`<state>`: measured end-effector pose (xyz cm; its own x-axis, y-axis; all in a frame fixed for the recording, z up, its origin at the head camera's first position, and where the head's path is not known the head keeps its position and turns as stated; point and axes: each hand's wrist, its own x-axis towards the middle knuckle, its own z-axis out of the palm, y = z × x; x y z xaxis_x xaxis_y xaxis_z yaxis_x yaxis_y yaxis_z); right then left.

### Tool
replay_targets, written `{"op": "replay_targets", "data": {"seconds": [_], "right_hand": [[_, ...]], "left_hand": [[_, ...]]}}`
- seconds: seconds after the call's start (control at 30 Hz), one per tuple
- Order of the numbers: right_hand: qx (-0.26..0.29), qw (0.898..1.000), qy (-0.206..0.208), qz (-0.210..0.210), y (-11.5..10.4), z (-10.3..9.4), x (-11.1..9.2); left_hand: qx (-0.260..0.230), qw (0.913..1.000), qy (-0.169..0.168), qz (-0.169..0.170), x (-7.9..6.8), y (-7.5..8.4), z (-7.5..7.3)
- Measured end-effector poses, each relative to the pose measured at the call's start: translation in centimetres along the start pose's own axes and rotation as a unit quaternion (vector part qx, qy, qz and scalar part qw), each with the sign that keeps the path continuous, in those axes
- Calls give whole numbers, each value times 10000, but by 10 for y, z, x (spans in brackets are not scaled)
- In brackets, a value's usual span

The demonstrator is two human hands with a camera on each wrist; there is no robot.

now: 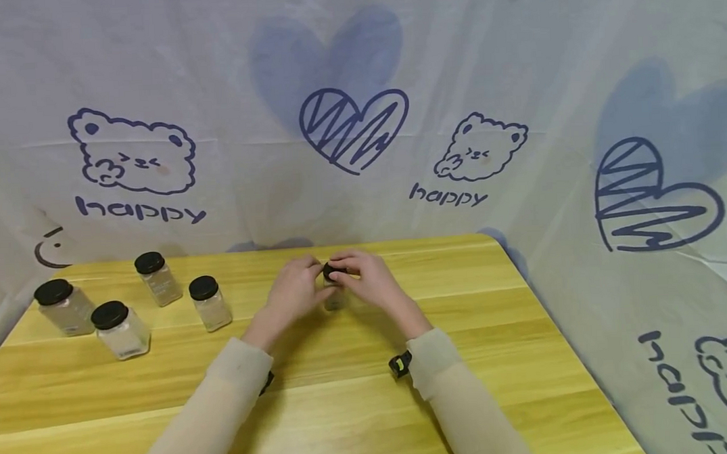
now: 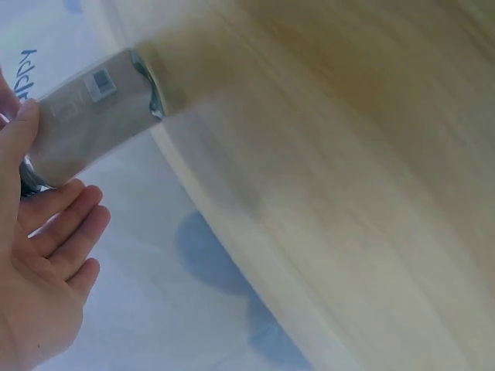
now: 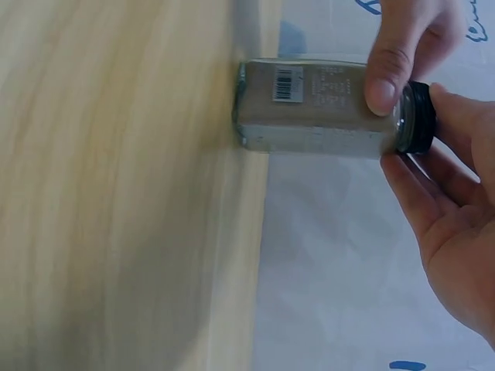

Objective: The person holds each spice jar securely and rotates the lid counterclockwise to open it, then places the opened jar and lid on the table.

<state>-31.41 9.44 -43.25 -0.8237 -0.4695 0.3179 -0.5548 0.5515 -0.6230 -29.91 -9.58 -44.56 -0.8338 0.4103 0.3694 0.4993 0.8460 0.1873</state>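
Note:
A square-sided glass jar (image 3: 317, 104) with a black lid (image 3: 420, 117) stands upright near the table's far edge. It holds greyish-brown contents and bears a barcode label. My left hand (image 1: 292, 291) holds the jar near its neck; in the right wrist view its thumb presses the glass just below the lid. From the other side my right hand (image 1: 370, 279) pinches the lid between thumb and fingers. The lid sits on the jar's mouth; whether it is loose I cannot tell. In the left wrist view, the jar (image 2: 93, 116) has its lid mostly hidden by the hand.
Several similar black-lidded jars stand at the left: a back one (image 1: 159, 280), one nearer the middle (image 1: 210, 305), a front one (image 1: 123, 332) and a far-left one (image 1: 67, 309). The wooden table (image 1: 323, 418) ends at a printed cloth (image 1: 245, 158) behind and to the right.

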Motion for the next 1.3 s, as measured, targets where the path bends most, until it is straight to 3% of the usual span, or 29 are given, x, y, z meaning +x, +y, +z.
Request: {"op": "replay_targets", "data": {"seconds": [0.2, 0.37, 0.6, 0.9, 1.3], "right_hand": [[100, 9999, -65, 91, -4, -1, -6], [148, 9998, -46, 112, -4, 2, -11], [297, 9995, 116, 2, -1, 6, -15], [68, 9992, 203, -327, -2, 4, -14], [85, 9981, -322, -513, 0, -5, -13]], "left_hand": [[171, 9986, 76, 503, -4, -2, -1], [140, 9971, 262, 699, -8, -3, 2], [90, 9967, 255, 762, -11, -3, 3], [-133, 9953, 419, 867, -10, -5, 3], [-131, 9958, 327, 849, -9, -6, 4]]}}
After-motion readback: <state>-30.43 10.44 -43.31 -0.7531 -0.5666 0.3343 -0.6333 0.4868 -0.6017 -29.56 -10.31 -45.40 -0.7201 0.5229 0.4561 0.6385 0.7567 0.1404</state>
